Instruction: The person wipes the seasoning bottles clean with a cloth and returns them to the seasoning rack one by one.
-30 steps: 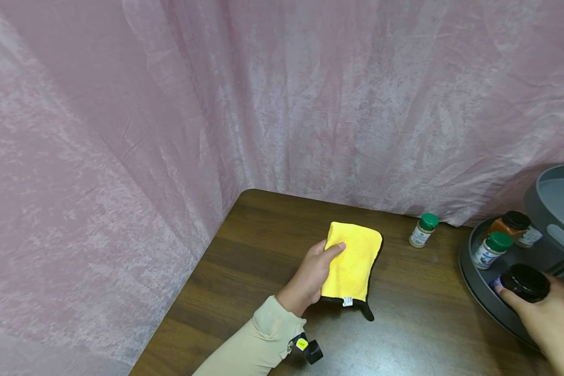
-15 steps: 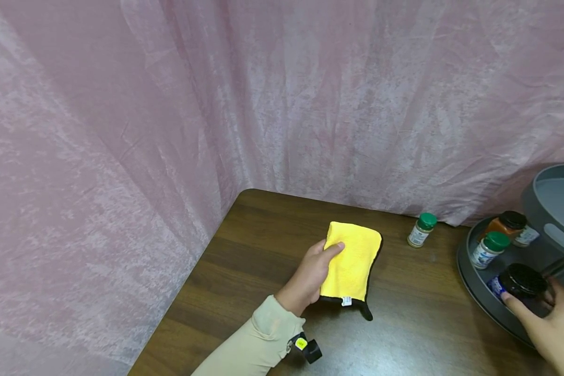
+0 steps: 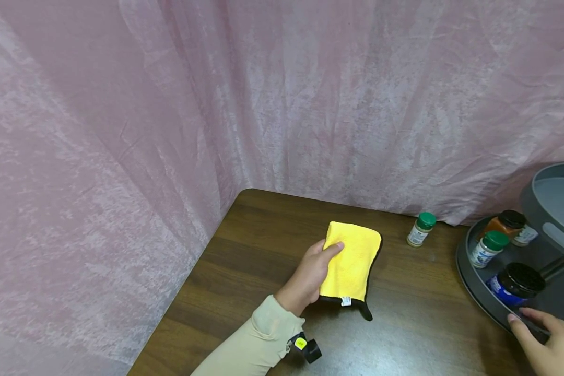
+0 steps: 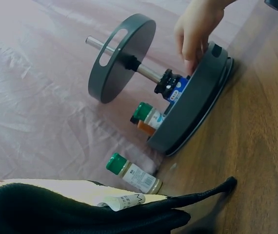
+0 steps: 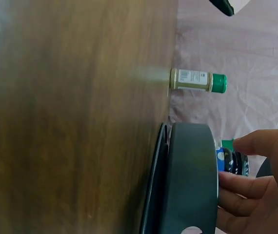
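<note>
In the head view my left hand (image 3: 311, 269) grips a folded yellow cloth (image 3: 354, 266) with black edging and a white tag, thumb on top. At the far right my right hand (image 3: 552, 339) is at the rim of a grey two-tier turntable organizer (image 3: 468, 282). Its fingers reach inside the lower tier and its thumb is apart from them, as the right wrist view shows. Just beyond stands a black-lidded jar with a blue label (image 3: 516, 284), untouched. A green-capped spice bottle (image 3: 489, 249) and an orange-brown black-lidded jar (image 3: 505, 224) stand behind it in the tier.
Another green-capped spice bottle (image 3: 421, 230) stands on the wooden table (image 3: 258, 235), left of the organizer. The organizer's upper tier (image 3: 559, 193) overhangs part of the lower one. A pink curtain (image 3: 338, 104) hangs behind the table's back edge.
My right hand has let go of the blue-labelled jar in the lower tier and drawn back toward the near rim. My left hand and the cloth stay nearly still.
</note>
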A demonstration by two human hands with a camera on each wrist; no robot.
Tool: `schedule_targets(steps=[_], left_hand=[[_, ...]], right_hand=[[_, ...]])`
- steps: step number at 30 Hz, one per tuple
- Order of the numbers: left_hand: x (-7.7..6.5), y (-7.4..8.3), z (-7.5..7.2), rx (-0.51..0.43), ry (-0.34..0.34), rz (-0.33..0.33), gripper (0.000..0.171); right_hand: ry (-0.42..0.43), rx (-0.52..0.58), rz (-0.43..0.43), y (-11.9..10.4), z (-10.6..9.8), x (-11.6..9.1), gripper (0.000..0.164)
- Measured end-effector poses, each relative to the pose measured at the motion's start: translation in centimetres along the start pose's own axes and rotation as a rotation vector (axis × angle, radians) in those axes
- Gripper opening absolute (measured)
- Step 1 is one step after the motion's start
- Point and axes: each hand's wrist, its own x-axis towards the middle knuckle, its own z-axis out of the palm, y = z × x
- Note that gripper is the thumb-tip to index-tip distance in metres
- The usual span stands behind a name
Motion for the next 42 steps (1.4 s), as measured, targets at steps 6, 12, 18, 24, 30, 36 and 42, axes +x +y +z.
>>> schedule_targets(steps=[6, 12, 18, 24, 30, 36, 42], left_hand=[[0.0, 0.0, 0.0, 0.001, -0.003, -0.001, 0.04], [0.0, 0.0, 0.0, -0.001, -0.004, -0.003, 0.04], [0.0, 0.0, 0.1, -0.002, 0.006, -0.002, 0.04], [0.0, -0.1, 0.1, -0.005, 0.009, 0.004, 0.04], [0.1, -0.1, 0.1, -0.009, 0.002, 0.012, 0.039], [0.1, -0.1, 0.1, -0.012, 0.005, 0.008, 0.038], [0.1, -0.1, 0.1, -0.016, 0.001, 0.019, 0.038]], right_hand=[[-0.003, -0.081, -0.053, 0.3, 0.3, -0.4, 0.056], [-0.073, -0.232, -0.12, 0.1, 0.7, -0.2, 0.067], [-0.066, -0.256, -0.249, -0.9, 1.2, -0.1, 0.069], [-0.08, -0.249, -0.366, -2.1, 1.5, 0.1, 0.08], [-0.117, -0.207, -0.387, -3.4, 1.9, 0.4, 0.087], [-0.11, -0.142, -0.438, -4.3, 2.3, 1.0, 0.088], [-0.122, -0.108, -0.508, -5.2, 2.5, 2.1, 0.08]])
